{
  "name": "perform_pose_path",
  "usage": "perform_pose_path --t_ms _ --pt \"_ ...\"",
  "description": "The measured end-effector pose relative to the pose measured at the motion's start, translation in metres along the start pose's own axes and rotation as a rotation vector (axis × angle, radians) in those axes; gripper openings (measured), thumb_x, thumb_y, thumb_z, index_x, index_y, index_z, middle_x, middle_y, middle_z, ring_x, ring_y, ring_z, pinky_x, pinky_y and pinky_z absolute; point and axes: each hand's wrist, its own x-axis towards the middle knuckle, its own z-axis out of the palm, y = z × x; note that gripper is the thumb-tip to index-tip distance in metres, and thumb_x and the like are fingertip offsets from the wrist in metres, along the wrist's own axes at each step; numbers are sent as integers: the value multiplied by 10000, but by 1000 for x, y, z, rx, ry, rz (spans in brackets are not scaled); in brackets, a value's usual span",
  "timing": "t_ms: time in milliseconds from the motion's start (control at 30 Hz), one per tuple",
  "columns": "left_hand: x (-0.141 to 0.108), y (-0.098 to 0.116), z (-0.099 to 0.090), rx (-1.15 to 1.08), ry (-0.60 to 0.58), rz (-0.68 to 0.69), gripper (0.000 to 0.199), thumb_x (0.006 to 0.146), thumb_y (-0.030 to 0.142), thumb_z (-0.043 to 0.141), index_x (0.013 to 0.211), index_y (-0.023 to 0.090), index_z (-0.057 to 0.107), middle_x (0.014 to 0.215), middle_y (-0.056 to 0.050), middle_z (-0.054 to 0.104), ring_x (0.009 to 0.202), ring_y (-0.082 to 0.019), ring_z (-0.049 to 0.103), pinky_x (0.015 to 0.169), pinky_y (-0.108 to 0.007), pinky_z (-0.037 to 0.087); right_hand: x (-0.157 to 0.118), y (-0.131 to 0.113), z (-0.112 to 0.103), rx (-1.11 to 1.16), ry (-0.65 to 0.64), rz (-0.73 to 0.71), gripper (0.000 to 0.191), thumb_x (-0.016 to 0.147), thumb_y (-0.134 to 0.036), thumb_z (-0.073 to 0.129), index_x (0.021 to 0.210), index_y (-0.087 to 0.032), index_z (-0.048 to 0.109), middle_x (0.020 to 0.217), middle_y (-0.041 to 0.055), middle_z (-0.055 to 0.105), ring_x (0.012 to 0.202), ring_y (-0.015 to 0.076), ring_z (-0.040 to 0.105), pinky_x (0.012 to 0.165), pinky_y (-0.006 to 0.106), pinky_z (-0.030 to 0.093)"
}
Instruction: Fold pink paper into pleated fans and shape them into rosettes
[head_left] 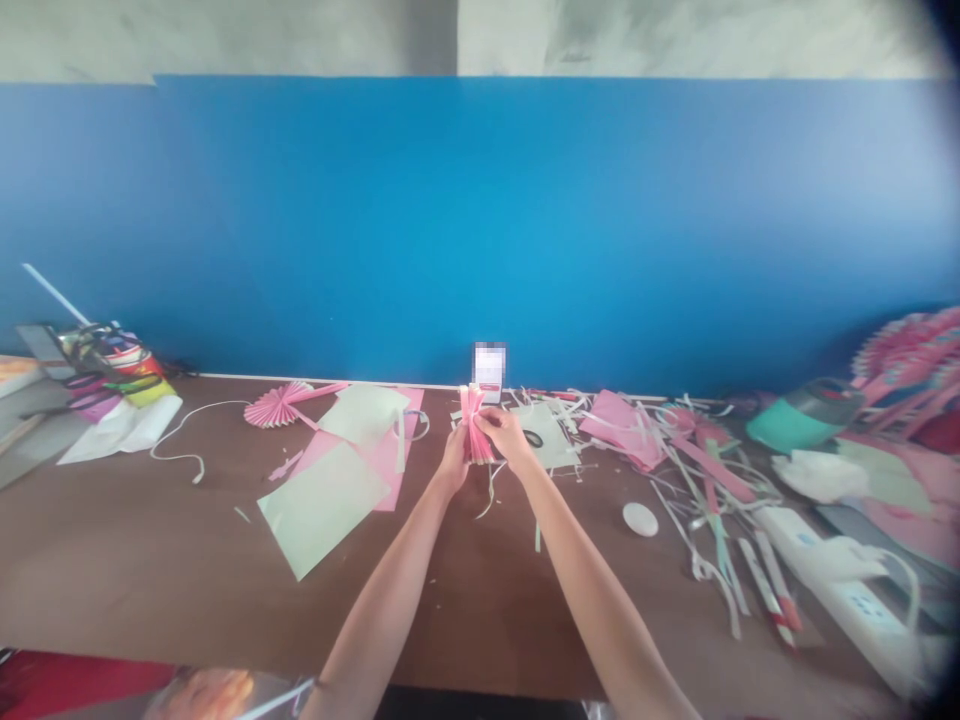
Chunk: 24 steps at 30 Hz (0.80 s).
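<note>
Both hands point(454, 458) point(506, 434) pinch paper point(480, 448); holder point(139, 364) packed.

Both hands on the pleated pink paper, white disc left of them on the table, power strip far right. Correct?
Wrong side: in the head view the white disc lies right of both the left hand and right hand, not left. Both are on the pleated pink paper; power strip far right.

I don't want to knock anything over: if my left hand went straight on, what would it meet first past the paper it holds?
Probably the small upright screen, past the pleated pink paper in your left hand, though depth is unclear.
</note>
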Motion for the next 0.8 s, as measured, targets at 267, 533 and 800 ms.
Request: perform_pose_path --t_ms 267,533,800 --pt "-2 2 3 -42 -9 35 381 792 396 668 1067 133 687 1043 -92 700 1031 -238 624 932 -340 445 2 11 3 -58 26 -26 209 781 -369 633 824 -182 714 835 48 705 804 202 631 765 327 478" --pt "-3 4 5 -70 34 6 369 797 378 650 1052 114 689 1006 -109 711 1049 -245 627 954 -336 451 1 21 8 -67 79 -85 218 799 -376 607 820 -178 696 826 50 696 777 195 619 748 312 476" --pt "-7 6 12 9 -1 87 467 833 522 587 1130 173 678 1131 -95 686 1250 -237 513 1090 -329 366 1 20 8 -141 102 -117 221 810 -372 582 818 -183 698 792 41 682 737 186 602 697 292 455"
